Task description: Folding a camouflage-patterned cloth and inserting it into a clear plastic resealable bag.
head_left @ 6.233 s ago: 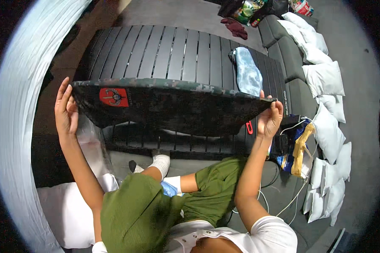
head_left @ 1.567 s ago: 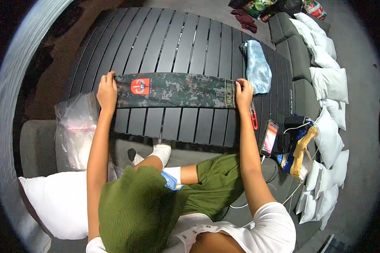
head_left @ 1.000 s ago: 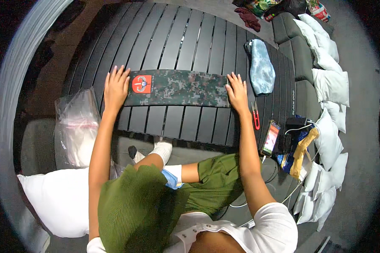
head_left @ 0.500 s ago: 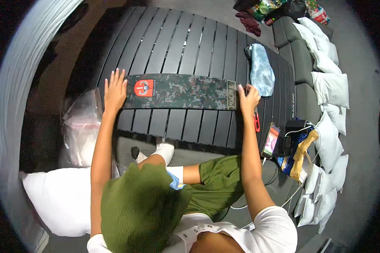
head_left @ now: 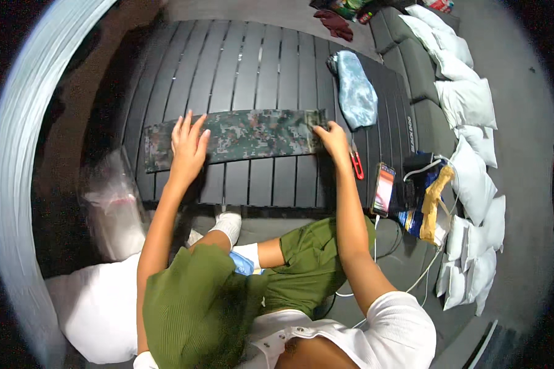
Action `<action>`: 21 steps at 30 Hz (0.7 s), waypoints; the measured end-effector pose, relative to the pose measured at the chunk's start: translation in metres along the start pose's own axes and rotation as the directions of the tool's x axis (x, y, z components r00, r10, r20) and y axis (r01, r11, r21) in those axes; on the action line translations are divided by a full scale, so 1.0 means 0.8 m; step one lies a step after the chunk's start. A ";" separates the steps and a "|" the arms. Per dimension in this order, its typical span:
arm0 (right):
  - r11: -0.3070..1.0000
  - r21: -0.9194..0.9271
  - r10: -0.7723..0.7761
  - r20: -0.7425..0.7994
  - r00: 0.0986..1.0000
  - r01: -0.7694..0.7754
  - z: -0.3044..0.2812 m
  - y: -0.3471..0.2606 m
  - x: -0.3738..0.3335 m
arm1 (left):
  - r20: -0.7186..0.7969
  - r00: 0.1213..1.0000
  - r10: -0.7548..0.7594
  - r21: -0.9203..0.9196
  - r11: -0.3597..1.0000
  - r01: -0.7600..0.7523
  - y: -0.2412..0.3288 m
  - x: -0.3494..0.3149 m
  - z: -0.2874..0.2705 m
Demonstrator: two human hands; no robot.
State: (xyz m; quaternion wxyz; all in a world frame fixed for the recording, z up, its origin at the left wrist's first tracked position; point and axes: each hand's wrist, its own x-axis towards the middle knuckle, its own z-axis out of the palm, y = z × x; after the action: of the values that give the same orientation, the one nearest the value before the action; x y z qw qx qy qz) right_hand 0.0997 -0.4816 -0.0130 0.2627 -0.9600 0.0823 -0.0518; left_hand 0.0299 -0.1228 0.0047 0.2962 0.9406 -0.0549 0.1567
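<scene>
– Black slats fill our view, and on that table (head_left: 246, 80) we've got the camouflage cloth (head_left: 252, 135), a long strip spread across the near half!

– Who's on it, then?

– Both hands, as we see it! The left hand (head_left: 189, 150) is over the strip's left part, fingers loosely spread and extended, gripping nothing that we can make out.

– And at the other end?

– Right hand (head_left: 337, 142), at the right end of the cloth, fingers curled, thumb against the fabric. Whether they're pinching that edge, we cannot tell.

– What do we have nearby?

– Just beyond the right hand, we spot red-handled snips (head_left: 357, 165), and farther up the table a folded pale blue cloth (head_left: 358, 92). Near the right corner we find a phone (head_left: 383, 187), screen lit, with a blue-and-yellow bag (head_left: 434, 206) beside it!

– Over to our left?

– A clear plastic bag (head_left: 111, 209), then a white pillow (head_left: 98, 307) below it, and a pale curtain (head_left: 18, 184) down the far side.

– And away to the right, we've a grey sofa (head_left: 431, 114), with white cushions (head_left: 465, 111) lined up along it!
</scene>
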 end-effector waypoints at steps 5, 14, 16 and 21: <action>0.854 0.519 -0.059 0.042 0.997 0.028 -0.005 -0.067 -0.024 | 0.420 0.900 -0.114 -0.772 0.478 0.420 0.049 -0.003 0.015; 0.682 0.726 -0.417 0.290 0.861 0.086 -0.011 -0.213 -0.144 | 0.773 0.594 -0.221 -0.630 -0.369 0.683 0.101 0.029 0.003; 0.408 0.913 -0.404 0.183 0.896 -0.002 -0.002 -0.218 -0.170 | 0.799 0.569 -0.192 -0.593 -0.407 0.695 0.098 0.037 -0.013; -0.313 0.680 -0.390 0.544 0.743 -0.663 -0.005 -0.197 -0.245 | 0.742 0.667 -0.069 -0.616 -0.464 0.637 0.130 0.073 -0.068</action>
State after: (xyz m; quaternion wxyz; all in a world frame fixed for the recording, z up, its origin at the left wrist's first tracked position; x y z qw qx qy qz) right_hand -0.0724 -0.3136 0.0603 0.9277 -0.2608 0.0469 0.2629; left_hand 0.0502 -0.1777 0.1220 0.9184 0.2751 0.1406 -0.2472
